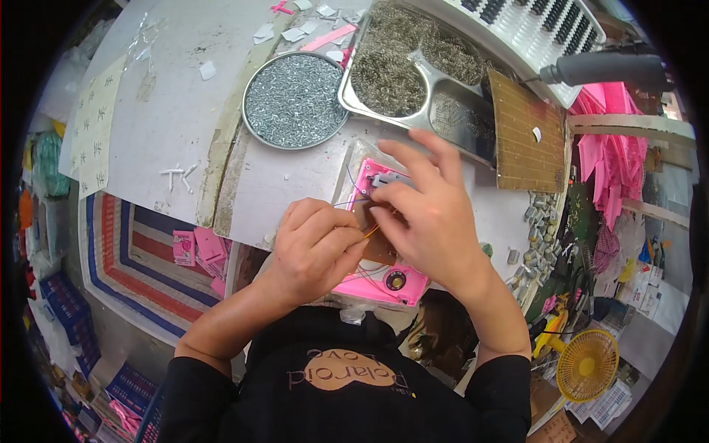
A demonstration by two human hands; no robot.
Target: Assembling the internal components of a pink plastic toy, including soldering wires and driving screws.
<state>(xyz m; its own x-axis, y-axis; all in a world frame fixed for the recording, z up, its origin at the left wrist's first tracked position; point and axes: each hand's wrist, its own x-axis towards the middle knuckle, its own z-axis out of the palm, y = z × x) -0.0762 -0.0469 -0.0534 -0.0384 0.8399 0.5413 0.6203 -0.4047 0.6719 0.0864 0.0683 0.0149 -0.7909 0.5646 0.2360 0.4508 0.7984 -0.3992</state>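
Note:
A pink plastic casing (pixel 413 280) lies on the bench right in front of me, with a small round black part near its lower end. Inside it sits a brown circuit board (pixel 379 249) with thin wires, and a grey part (pixel 391 179) shows near the top. My left hand (pixel 314 247) is closed, thumb and forefinger pinching a thin yellow wire (pixel 371 231) over the board. Over the casing's right side is my right hand (pixel 436 214). Its thumb and forefinger are curved with a gap between their tips, and the other fingers are raised and spread.
Beyond the casing stand a round tray of small screws (pixel 295 100) and a metal compartment tray (pixel 410 122) with small metal parts. A brown board (pixel 528 136) leans over its right side. A dark powered screwdriver (pixel 605 69) hangs at upper right. Small metal parts (pixel 539 229) lie scattered rightward.

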